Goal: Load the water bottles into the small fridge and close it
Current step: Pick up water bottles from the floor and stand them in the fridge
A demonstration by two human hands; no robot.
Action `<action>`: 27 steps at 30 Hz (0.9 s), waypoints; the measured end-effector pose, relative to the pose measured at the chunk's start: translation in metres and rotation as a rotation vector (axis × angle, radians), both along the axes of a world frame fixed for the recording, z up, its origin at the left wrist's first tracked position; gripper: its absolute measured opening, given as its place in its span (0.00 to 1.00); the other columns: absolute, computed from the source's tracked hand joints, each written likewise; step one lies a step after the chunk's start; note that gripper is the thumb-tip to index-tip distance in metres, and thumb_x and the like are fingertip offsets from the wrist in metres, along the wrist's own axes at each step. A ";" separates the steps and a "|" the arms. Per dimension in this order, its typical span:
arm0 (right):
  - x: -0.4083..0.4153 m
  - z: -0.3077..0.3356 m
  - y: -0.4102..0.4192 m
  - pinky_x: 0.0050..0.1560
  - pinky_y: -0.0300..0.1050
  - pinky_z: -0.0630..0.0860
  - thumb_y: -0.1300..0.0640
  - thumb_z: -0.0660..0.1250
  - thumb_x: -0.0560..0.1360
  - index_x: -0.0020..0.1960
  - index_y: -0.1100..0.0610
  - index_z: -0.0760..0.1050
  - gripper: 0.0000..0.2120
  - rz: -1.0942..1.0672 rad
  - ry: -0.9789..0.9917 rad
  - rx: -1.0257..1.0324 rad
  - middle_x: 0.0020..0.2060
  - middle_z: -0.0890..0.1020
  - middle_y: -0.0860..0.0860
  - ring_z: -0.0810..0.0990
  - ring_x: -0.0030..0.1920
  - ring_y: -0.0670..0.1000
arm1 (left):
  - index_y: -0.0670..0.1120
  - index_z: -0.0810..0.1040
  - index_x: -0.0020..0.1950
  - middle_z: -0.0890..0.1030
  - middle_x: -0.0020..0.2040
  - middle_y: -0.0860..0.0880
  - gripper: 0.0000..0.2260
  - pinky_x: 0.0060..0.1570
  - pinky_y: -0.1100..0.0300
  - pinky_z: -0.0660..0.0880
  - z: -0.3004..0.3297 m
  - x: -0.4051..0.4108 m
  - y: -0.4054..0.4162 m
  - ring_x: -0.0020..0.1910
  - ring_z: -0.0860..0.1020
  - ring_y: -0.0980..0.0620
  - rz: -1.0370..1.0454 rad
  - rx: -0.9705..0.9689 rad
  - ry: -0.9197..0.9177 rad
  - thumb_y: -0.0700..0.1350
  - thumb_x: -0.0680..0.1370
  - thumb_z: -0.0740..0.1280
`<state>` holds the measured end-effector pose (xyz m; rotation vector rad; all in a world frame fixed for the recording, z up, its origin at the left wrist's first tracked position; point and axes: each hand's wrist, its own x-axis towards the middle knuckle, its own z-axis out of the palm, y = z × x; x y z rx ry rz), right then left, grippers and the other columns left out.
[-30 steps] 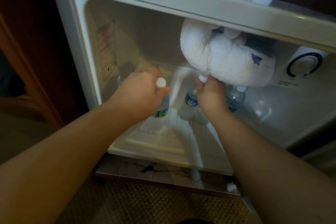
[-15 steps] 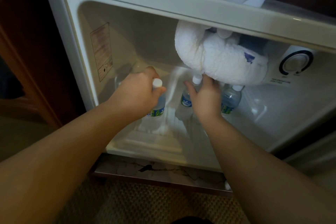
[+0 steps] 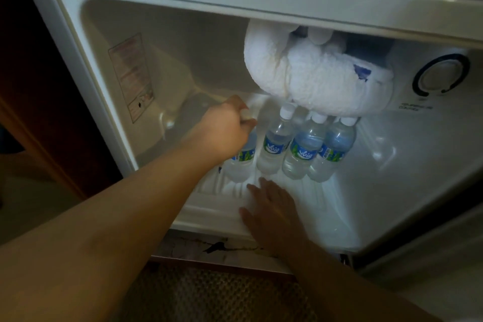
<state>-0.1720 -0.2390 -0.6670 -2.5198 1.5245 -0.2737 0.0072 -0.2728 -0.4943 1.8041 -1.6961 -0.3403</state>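
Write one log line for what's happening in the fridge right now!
left hand: gripping leftmost bottle near cap | right hand: open, empty, at fridge floor | bottles standing: four | door: open

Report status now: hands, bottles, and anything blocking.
Left hand shut on leftmost bottle, right hand open, empty, low at fridge floor. Four bottles upright in a row. Ice lump hangs just above caps.

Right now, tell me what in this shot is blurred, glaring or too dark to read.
Head view: right hand motion-blurred over the fridge floor, which glares brightly; left hand fairly sharp, gripping the leftmost bottle; thermostat dial text soft, unreadable; wall sticker illegible; left surroundings in deep shadow; wide-angle bends the fridge top edge.
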 end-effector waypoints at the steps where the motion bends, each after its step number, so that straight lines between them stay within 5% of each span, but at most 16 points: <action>1: -0.001 -0.004 0.000 0.81 0.58 0.47 0.33 0.51 0.81 0.82 0.46 0.55 0.33 0.030 0.053 0.028 0.83 0.54 0.53 0.50 0.83 0.55 | 0.43 0.75 0.66 0.82 0.51 0.42 0.15 0.44 0.59 0.70 0.000 -0.003 -0.004 0.53 0.81 0.42 0.003 -0.006 0.008 0.50 0.83 0.68; 6: 0.001 0.000 0.000 0.81 0.62 0.39 0.32 0.43 0.82 0.84 0.45 0.43 0.34 0.101 0.155 0.070 0.84 0.42 0.52 0.39 0.83 0.55 | 0.43 0.73 0.69 0.82 0.56 0.42 0.17 0.47 0.59 0.70 0.000 -0.011 -0.026 0.56 0.80 0.42 0.009 0.030 0.063 0.49 0.83 0.67; 16: 0.002 0.002 0.001 0.81 0.61 0.39 0.33 0.44 0.82 0.84 0.44 0.45 0.34 0.086 0.149 0.055 0.84 0.43 0.51 0.38 0.83 0.54 | 0.45 0.75 0.68 0.75 0.39 0.50 0.15 0.42 0.57 0.70 -0.012 -0.005 -0.051 0.43 0.78 0.46 -0.056 -0.006 0.116 0.48 0.82 0.67; 24: 0.002 0.001 0.001 0.81 0.60 0.39 0.32 0.44 0.81 0.84 0.44 0.46 0.35 0.083 0.142 0.059 0.84 0.44 0.51 0.39 0.83 0.54 | 0.48 0.76 0.63 0.75 0.35 0.55 0.13 0.33 0.65 0.68 -0.016 -0.004 -0.054 0.35 0.76 0.58 -0.056 -0.031 0.125 0.51 0.81 0.69; 27: 0.001 0.000 0.000 0.81 0.62 0.38 0.31 0.43 0.81 0.84 0.45 0.45 0.35 0.089 0.152 0.074 0.84 0.44 0.52 0.39 0.83 0.55 | 0.50 0.76 0.63 0.79 0.38 0.55 0.16 0.38 0.60 0.73 -0.012 -0.006 -0.047 0.39 0.80 0.54 -0.040 -0.027 0.102 0.56 0.79 0.70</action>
